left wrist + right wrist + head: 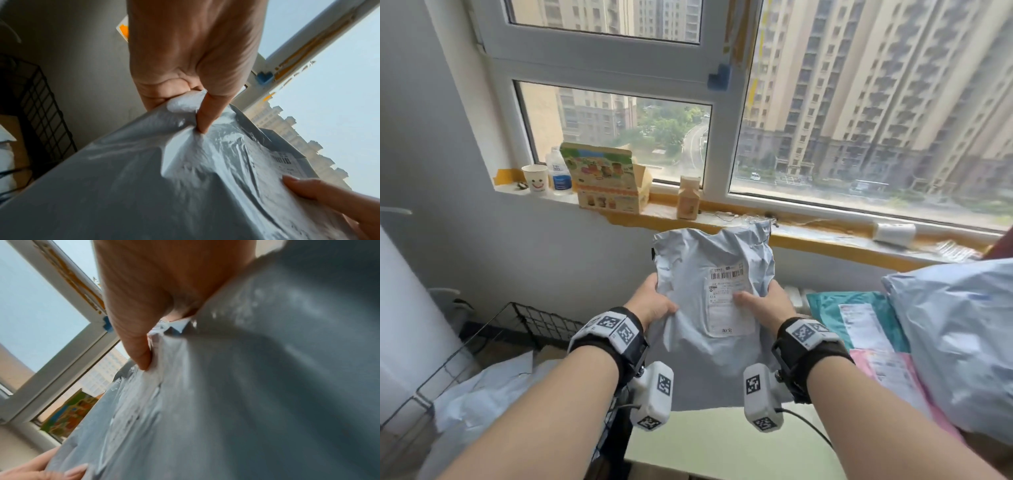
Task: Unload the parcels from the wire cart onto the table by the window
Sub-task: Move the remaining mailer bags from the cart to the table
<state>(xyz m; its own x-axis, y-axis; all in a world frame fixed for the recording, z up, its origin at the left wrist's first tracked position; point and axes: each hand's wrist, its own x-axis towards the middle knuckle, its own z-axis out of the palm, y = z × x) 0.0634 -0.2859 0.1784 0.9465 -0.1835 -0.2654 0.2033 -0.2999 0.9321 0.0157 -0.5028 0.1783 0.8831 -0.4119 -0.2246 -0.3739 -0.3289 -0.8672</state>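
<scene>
Midway through the unloading, a grey parcel [714,301] hangs in the air between the wire cart [482,356] and the table [722,442] by the window. The left hand [654,301] and right hand [763,303] each pinch a side edge, thumbs on the front, that grip creasing the plastic. Several parcels, among them a large pale blue one [959,342], already lie on the table; at least one white bag [479,394] remains in the cart. The soft mailer is crumpled, with a white shipping label [727,298] facing the camera.
</scene>
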